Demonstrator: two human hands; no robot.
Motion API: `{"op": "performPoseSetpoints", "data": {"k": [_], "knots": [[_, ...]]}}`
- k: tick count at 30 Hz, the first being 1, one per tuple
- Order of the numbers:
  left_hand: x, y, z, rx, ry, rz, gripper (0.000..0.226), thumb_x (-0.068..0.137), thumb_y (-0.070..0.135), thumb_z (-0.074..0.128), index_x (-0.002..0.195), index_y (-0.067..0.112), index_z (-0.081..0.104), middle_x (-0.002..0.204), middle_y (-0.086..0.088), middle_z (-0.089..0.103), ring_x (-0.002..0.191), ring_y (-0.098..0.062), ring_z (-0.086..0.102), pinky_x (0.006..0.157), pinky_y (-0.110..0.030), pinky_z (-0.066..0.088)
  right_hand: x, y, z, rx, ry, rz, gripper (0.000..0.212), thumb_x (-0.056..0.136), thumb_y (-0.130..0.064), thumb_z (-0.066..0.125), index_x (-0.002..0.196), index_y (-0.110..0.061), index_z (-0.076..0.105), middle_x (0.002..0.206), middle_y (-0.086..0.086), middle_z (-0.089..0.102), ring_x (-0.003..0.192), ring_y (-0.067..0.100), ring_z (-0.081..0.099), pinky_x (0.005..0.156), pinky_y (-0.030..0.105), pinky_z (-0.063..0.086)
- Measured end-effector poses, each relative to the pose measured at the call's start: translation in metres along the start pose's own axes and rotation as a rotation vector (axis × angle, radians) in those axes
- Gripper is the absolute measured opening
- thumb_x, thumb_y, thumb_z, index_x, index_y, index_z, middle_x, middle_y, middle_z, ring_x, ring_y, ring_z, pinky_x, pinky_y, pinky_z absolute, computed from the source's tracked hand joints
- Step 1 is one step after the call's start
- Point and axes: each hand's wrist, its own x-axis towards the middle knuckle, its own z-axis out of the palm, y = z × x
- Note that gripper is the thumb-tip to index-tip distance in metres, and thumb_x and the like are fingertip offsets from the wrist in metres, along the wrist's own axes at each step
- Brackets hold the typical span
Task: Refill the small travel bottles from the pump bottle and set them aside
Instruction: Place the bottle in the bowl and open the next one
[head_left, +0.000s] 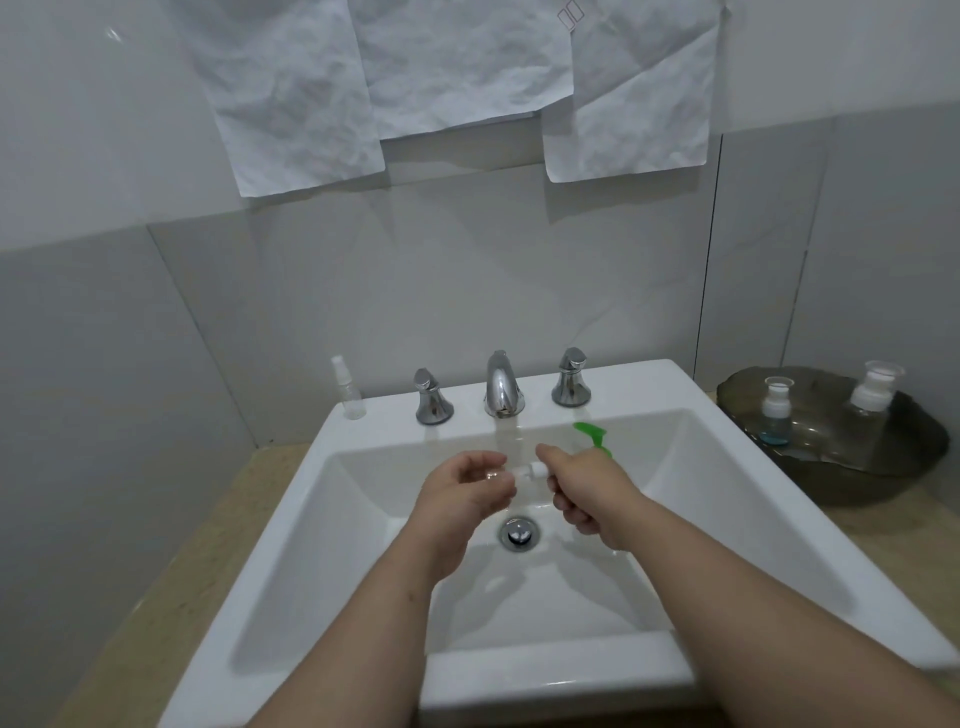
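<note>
Both my hands are over the white sink basin (363, 519). My left hand (467, 493) curls its fingers round a small clear travel bottle (491, 475), which is hard to make out. My right hand (587, 488) grips the pump bottle; its green pump head (592, 435) sticks up behind the knuckles, and its body is hidden in the hand. A short white tip (530, 472) spans the gap between the hands, at the travel bottle's mouth. Another clear spray bottle (349, 395) stands upright on the sink's back left corner.
A chrome faucet (503, 387) with two handles stands just behind my hands, and the drain (518, 532) lies below them. At the right, a dark dish (831, 467) holds a blue-liquid bottle (776, 421) and a white-capped bottle (872, 395). Beige counter surrounds the sink.
</note>
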Motion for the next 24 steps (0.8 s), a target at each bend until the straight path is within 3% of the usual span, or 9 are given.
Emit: {"op": "performPoseSetpoints", "data": {"k": [5,11,15,18,20,22,24], "knots": [[0.003,-0.003,-0.005,0.094,0.045,0.150,0.022,0.089,-0.004,0.074,0.107,0.008,0.074,0.098,-0.011,0.069,0.080,-0.020,0.072,0.084,-0.031,0.059,0.000,-0.002,-0.003,0.184,-0.171,0.155,0.046,0.102,-0.050,0.056,0.074,-0.013,0.057,0.052,-0.003,0.047,0.036,0.007,0.029,0.034,0.017,0.018],[0.007,-0.006,-0.006,0.148,0.065,0.170,0.015,0.090,0.003,0.075,0.104,0.008,0.075,0.076,-0.002,0.068,0.071,-0.016,0.066,0.072,-0.024,0.058,0.008,0.002,-0.005,0.326,-0.263,0.243,0.042,0.101,-0.045,0.063,0.079,-0.009,0.057,0.054,-0.003,0.048,0.036,0.002,0.032,0.032,0.012,0.021],[0.012,-0.009,-0.005,0.196,0.137,0.128,0.016,0.093,0.018,0.076,0.096,0.002,0.074,0.070,-0.003,0.068,0.059,-0.013,0.062,0.066,-0.028,0.056,0.011,0.004,-0.006,0.338,-0.285,0.229,0.037,0.100,-0.039,0.066,0.085,-0.006,0.060,0.058,-0.001,0.052,0.038,0.002,0.036,0.034,0.012,0.026],[0.015,-0.010,-0.006,0.199,0.191,0.097,0.026,0.092,0.026,0.076,0.087,0.002,0.072,0.066,-0.003,0.066,0.055,-0.012,0.059,0.062,-0.029,0.054,0.003,0.000,-0.006,0.338,-0.319,0.129,0.007,0.098,-0.008,0.067,0.096,-0.007,0.060,0.075,0.007,0.064,0.054,0.012,0.054,0.047,0.020,0.044],[0.015,-0.011,-0.006,0.203,0.190,0.092,0.026,0.093,0.028,0.075,0.085,0.003,0.072,0.065,-0.002,0.066,0.055,-0.012,0.059,0.062,-0.028,0.054,0.003,0.000,-0.007,0.352,-0.292,0.076,0.024,0.089,0.009,0.060,0.102,-0.011,0.055,0.091,0.012,0.063,0.073,0.024,0.063,0.061,0.031,0.049],[0.013,-0.011,-0.005,0.212,0.177,0.097,0.027,0.093,0.028,0.075,0.085,0.003,0.072,0.065,-0.002,0.066,0.055,-0.013,0.059,0.063,-0.028,0.054,0.003,0.000,-0.010,0.381,-0.299,0.098,0.018,0.089,-0.007,0.063,0.105,-0.011,0.057,0.104,0.015,0.063,0.080,0.031,0.067,0.064,0.033,0.053],[0.013,-0.011,-0.006,0.207,0.178,0.097,0.027,0.094,0.029,0.075,0.085,0.003,0.073,0.064,-0.001,0.066,0.055,-0.013,0.058,0.064,-0.028,0.055,0.004,0.000,-0.009,0.409,-0.302,0.176,0.040,0.095,-0.040,0.065,0.118,-0.008,0.059,0.108,0.019,0.069,0.075,0.033,0.068,0.057,0.031,0.055]]}}
